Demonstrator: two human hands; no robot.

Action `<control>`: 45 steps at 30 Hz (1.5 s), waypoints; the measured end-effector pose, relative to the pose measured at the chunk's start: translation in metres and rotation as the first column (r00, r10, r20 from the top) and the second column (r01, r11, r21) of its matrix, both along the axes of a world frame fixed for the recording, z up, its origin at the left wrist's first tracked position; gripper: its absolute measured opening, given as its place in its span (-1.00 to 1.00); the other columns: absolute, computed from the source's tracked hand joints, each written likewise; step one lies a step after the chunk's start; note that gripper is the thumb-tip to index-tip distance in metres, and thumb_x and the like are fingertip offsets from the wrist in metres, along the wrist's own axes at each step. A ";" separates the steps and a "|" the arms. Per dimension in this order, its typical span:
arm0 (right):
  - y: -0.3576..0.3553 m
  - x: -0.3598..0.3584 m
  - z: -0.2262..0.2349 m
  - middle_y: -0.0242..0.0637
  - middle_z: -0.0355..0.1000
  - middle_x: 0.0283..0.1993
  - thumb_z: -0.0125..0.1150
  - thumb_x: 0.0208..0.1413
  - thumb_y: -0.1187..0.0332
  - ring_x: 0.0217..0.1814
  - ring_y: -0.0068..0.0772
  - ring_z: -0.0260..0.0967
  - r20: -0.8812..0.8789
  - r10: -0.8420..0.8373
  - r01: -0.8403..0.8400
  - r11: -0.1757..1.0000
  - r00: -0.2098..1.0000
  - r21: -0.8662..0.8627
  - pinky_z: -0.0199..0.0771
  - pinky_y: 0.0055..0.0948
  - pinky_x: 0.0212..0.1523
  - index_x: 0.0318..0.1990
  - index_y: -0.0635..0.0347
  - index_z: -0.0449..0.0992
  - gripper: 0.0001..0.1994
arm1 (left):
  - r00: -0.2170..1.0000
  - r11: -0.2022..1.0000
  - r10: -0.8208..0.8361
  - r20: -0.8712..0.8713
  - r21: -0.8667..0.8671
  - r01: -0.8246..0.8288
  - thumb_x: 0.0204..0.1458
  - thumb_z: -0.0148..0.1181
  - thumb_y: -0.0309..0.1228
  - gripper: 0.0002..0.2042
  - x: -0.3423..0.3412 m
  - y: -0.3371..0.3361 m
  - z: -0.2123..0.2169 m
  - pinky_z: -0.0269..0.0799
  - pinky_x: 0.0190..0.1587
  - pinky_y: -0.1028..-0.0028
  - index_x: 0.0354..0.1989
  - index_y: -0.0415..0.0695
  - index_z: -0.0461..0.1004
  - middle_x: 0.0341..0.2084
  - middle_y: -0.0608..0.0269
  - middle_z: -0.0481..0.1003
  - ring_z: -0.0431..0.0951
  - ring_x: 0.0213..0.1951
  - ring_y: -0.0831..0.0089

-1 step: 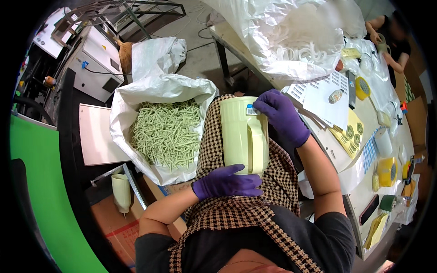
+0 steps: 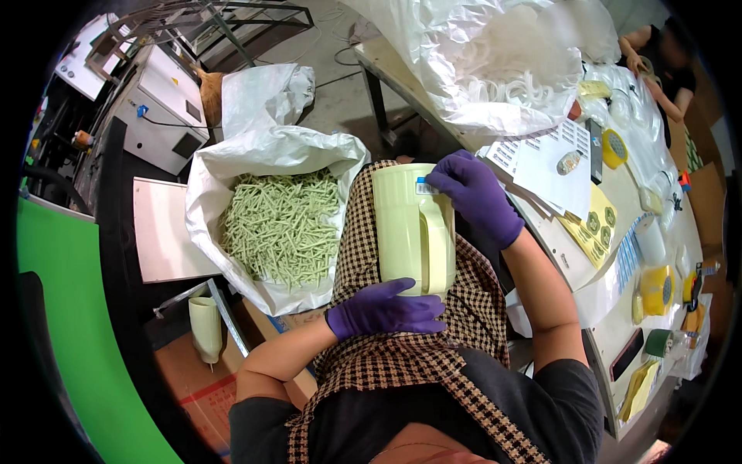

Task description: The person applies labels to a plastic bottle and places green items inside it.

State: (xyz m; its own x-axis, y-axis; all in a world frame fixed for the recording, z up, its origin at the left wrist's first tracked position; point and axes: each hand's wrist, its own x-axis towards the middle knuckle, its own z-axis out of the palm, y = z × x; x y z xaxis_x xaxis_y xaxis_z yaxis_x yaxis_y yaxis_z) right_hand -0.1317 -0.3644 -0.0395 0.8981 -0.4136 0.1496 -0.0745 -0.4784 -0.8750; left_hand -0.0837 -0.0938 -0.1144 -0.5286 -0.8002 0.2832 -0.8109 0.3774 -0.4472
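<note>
Centre frame, pale-green handled pitcher [image 2: 399, 240], base loosely clasped by left hand [image 2: 386, 308]; right hand [image 2: 479, 197] covers more label [image 2: 421, 185] than before, can't tell grip; sack rim [image 2: 202, 209] left, table edge [image 2: 552, 251] right

From where I stand, I see smooth purple gloves [image 2: 497, 220] on the left hand [image 2: 382, 311] and the right hand [image 2: 478, 195], a dark short-sleeved shirt [image 2: 553, 402], and over it a black-and-tan checked apron [image 2: 367, 363] with wide straps [image 2: 495, 410].

Pale-green pitcher [image 2: 399, 232], tan-and-black checked apron [image 2: 481, 325]
</note>
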 end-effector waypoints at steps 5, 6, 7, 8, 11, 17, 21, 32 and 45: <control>-0.002 0.011 -0.016 -0.10 0.38 -0.18 0.56 -0.05 0.12 -0.14 -0.19 0.39 -0.010 -0.197 0.195 0.977 0.980 -0.082 0.46 -0.26 -0.09 -0.11 0.30 0.48 -0.49 | 0.964 0.994 -0.033 -0.264 0.093 0.059 0.25 0.03 -0.22 -0.53 0.000 -0.004 0.002 0.18 0.36 0.09 0.30 0.65 0.30 0.24 0.68 0.39 0.46 0.20 0.61; -0.014 0.013 -0.027 -0.08 0.35 -0.12 0.59 -0.08 0.11 -0.12 -0.17 0.37 0.003 -0.218 0.217 0.967 0.976 -0.132 0.46 -0.23 -0.06 -0.01 0.34 0.41 -0.37 | 0.941 0.988 -0.038 -0.335 0.127 0.085 0.27 0.00 -0.24 -0.51 0.003 -0.002 0.005 0.22 0.34 0.10 0.35 0.62 0.27 0.24 0.65 0.38 0.47 0.20 0.55; -0.017 0.006 -0.037 -0.11 0.35 -0.11 0.55 -0.02 0.16 -0.12 -0.23 0.37 0.088 -0.314 0.320 0.946 0.945 -0.059 0.46 -0.26 -0.06 -0.01 0.30 0.43 -0.46 | 0.917 0.984 -0.039 -0.397 0.147 0.105 0.28 0.00 -0.25 -0.52 0.010 -0.002 0.014 0.22 0.33 0.08 0.34 0.61 0.30 0.24 0.66 0.39 0.52 0.14 0.50; -0.016 -0.008 -0.030 -0.13 0.35 -0.11 0.52 0.01 0.20 -0.14 -0.27 0.36 0.121 -0.330 0.335 0.942 0.936 -0.016 0.46 -0.29 -0.08 -0.01 0.27 0.44 -0.51 | 0.891 0.979 -0.025 -0.454 0.168 0.113 0.29 0.00 -0.26 -0.53 0.016 0.001 0.025 0.22 0.33 0.05 0.33 0.60 0.33 0.24 0.66 0.40 0.57 0.09 0.44; -0.016 -0.074 -0.027 -0.23 0.41 -0.19 0.41 0.11 0.38 -0.29 -0.37 0.42 0.278 -0.302 0.342 0.933 0.912 -0.109 0.51 -0.39 -0.20 -0.06 0.21 0.55 -0.73 | 0.706 0.981 0.131 -0.696 0.195 0.011 0.21 0.14 -0.25 -0.48 0.041 0.006 0.092 0.28 0.34 0.12 0.36 0.10 0.26 0.33 0.30 0.30 0.46 0.22 0.28; -0.065 -0.226 -0.004 -0.18 0.56 -0.16 0.34 0.13 0.52 -0.16 -0.31 0.56 0.262 -0.567 0.624 0.724 0.781 -0.294 0.56 -0.38 -0.14 -0.13 0.23 0.64 -0.85 | -0.680 0.979 -0.107 -0.726 -0.198 0.057 0.05 0.30 -0.20 -0.52 0.105 -0.035 0.156 0.38 0.32 -0.09 0.08 -0.22 0.42 0.38 -0.16 0.24 0.41 0.28 -0.15; -0.140 -0.275 -0.026 -0.10 0.59 -0.06 0.36 0.11 0.45 -0.04 -0.12 0.57 0.230 -0.648 0.662 0.569 0.726 -0.488 0.54 -0.28 0.03 -0.07 0.23 0.66 -0.78 | -0.630 0.710 0.256 -0.733 -0.300 0.638 0.04 0.24 -0.16 -0.72 0.143 -0.106 0.060 0.36 0.27 -0.17 -0.36 -0.16 0.53 0.37 -0.26 0.25 0.38 0.25 -0.29; -0.192 -0.274 -0.091 -0.09 0.61 -0.05 0.45 0.03 0.27 0.00 -0.09 0.57 0.073 -0.763 0.709 0.555 0.642 -0.435 0.54 -0.28 0.06 -0.12 0.17 0.72 -0.72 | -0.839 0.875 0.361 -0.406 -0.163 0.455 0.32 0.07 -0.05 -0.59 0.103 -0.140 -0.016 0.44 0.26 0.10 0.02 -0.19 0.45 0.31 -0.09 0.38 0.50 0.18 0.12; -0.241 -0.329 -0.114 -0.11 0.51 0.22 -0.22 0.46 0.06 0.36 -0.33 0.33 -0.090 -0.466 0.473 0.877 0.880 0.085 0.08 -0.43 0.44 0.18 0.37 0.55 -0.44 | -0.881 0.861 0.415 -0.226 -0.214 0.460 0.22 0.25 -0.19 -0.70 0.115 -0.140 -0.033 0.34 0.33 -0.11 -0.01 -0.11 0.57 0.30 -0.21 0.38 0.43 0.27 -0.14</control>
State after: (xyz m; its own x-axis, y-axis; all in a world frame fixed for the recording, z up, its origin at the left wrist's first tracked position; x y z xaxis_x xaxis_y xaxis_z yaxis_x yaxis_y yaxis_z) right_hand -0.4605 -0.6054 -0.1532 0.6006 -0.7989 0.0325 -0.3261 -0.2819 -0.9023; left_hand 0.0309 -0.2338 -0.1471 0.1276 -0.9916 0.0222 0.8410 0.1200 0.5276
